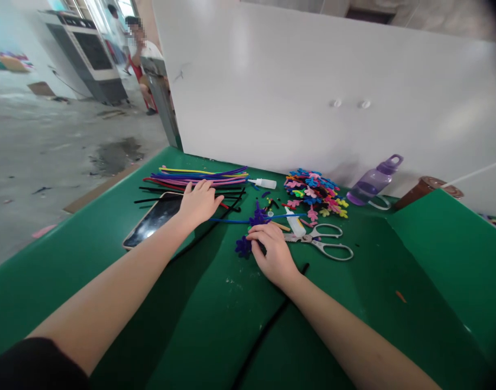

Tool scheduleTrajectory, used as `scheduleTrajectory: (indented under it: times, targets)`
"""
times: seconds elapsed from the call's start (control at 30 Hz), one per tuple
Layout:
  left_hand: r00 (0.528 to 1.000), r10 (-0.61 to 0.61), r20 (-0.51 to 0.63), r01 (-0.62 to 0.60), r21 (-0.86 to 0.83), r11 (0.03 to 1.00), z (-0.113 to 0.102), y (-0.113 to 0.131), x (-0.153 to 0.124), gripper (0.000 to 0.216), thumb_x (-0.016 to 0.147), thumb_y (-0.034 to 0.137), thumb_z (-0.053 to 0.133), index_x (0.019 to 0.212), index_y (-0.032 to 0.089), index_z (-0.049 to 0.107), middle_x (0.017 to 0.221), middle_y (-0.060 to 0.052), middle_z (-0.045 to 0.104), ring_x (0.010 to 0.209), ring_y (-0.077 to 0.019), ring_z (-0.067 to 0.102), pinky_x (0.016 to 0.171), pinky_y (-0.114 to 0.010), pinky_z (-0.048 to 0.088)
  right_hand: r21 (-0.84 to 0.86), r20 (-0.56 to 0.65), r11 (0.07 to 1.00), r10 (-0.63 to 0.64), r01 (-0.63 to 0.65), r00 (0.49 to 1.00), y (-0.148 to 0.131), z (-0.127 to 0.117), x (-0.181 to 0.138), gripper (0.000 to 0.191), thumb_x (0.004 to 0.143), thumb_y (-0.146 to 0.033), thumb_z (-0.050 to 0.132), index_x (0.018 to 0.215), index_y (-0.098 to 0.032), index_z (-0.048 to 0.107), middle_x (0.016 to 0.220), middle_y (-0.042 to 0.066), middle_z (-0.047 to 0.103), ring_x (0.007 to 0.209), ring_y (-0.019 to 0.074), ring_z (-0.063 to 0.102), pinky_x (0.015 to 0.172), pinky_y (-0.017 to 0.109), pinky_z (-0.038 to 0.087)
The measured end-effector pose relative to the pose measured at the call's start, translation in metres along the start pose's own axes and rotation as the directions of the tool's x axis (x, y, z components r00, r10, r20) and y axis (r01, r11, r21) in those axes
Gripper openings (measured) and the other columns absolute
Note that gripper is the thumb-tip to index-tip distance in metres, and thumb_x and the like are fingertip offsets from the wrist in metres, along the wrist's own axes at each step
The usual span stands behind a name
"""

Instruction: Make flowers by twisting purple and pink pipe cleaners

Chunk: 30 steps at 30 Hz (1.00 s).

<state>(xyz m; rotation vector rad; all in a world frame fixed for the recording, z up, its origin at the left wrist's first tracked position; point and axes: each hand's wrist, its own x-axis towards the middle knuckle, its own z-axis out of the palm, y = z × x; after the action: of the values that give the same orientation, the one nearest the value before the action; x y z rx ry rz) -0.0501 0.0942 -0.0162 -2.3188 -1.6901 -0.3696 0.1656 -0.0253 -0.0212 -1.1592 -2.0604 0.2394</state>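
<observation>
My left hand [199, 205] lies palm down with its fingers stretched over a bundle of coloured pipe cleaners [176, 176]; black ones run beneath it. Just below sits a smartphone [154, 219], partly covered by my forearm. My right hand [273, 252] has curled fingers, thumb and fingertips close together at the edge of a purple pipe-cleaner flower [243, 246]. The exact grip is partly hidden. A second purple piece [259, 213] lies just above those fingers, across a blue pipe cleaner [227, 220]. Scissors [316, 239] rest to the right, beside a small white glue bottle [295, 223].
A heap of colourful pipe-cleaner flowers [315, 192] is at the back, near a purple water bottle [372, 181] and a brown cup [420, 192]. Another white bottle [265, 183] lies by the bundle. A white panel [292, 81] borders the green table [170, 336]. People are beyond.
</observation>
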Motion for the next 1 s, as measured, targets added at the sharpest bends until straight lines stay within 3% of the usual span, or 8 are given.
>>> scheduleTrajectory:
  times: [0.2, 0.43, 0.63, 0.77, 1.0]
  targets:
    - [0.999, -0.001, 0.032, 0.001, -0.003, 1.0, 0.011, -0.001, 0.015, 0.042, 0.089, 0.042, 0.033, 0.106, 0.017, 0.062, 0.129, -0.01, 0.052, 0.122, -0.0273, 0.038, 0.102, -0.047, 0.023, 0.003, -0.012, 1.0, -0.005, 0.005, 1.0, 0.001, 0.001, 0.0, 0.017, 0.08, -0.011, 0.048, 0.087, -0.02, 0.061, 0.095, 0.005, 0.063, 0.095, 0.019, 0.055, 0.095, 0.041, 0.036]
    - [0.999, 0.052, -0.01, -0.053, -0.03, 0.998, 0.009, -0.002, 0.015, 0.044, 0.089, 0.043, 0.035, 0.106, 0.012, 0.06, 0.116, -0.015, 0.059, 0.114, -0.0277, 0.045, 0.101, -0.044, 0.024, -0.007, -0.007, 1.0, -0.007, 0.007, 1.0, 0.0, 0.0, 0.001, 0.018, 0.08, -0.011, 0.047, 0.087, -0.021, 0.061, 0.094, 0.006, 0.063, 0.093, 0.0194, 0.056, 0.094, 0.043, 0.037]
    - [0.998, 0.069, 0.013, -0.068, -0.045, 0.997, 0.011, -0.002, 0.015, 0.04, 0.088, 0.042, 0.036, 0.104, 0.015, 0.062, 0.123, -0.013, 0.055, 0.117, -0.0277, 0.044, 0.1, -0.043, 0.026, -0.004, -0.001, 1.0, -0.007, 0.007, 1.0, -0.001, -0.001, 0.001, 0.019, 0.08, -0.011, 0.047, 0.087, -0.02, 0.061, 0.094, 0.006, 0.063, 0.093, 0.0198, 0.056, 0.093, 0.043, 0.038]
    - [0.998, 0.06, 0.023, -0.059, -0.04, 0.997, 0.012, -0.006, 0.018, 0.042, 0.089, 0.043, 0.035, 0.114, 0.017, 0.056, 0.135, -0.011, 0.045, 0.122, -0.0278, 0.04, 0.1, -0.042, 0.026, 0.006, -0.002, 1.0, -0.013, 0.013, 1.0, 0.0, 0.0, 0.0, 0.018, 0.081, -0.011, 0.047, 0.087, -0.02, 0.061, 0.094, 0.006, 0.063, 0.093, 0.0198, 0.055, 0.09, 0.041, 0.04]
    - [0.996, 0.044, 0.079, -0.042, -0.035, 0.999, 0.014, -0.014, 0.024, 0.042, 0.089, 0.043, 0.034, 0.111, 0.014, 0.056, 0.116, -0.013, 0.06, 0.11, -0.0279, 0.051, 0.095, -0.042, 0.029, 0.017, 0.002, 1.0, -0.012, 0.012, 1.0, 0.001, 0.001, 0.0, 0.019, 0.08, -0.01, 0.047, 0.087, -0.02, 0.061, 0.095, 0.006, 0.063, 0.093, 0.02, 0.056, 0.09, 0.041, 0.04]
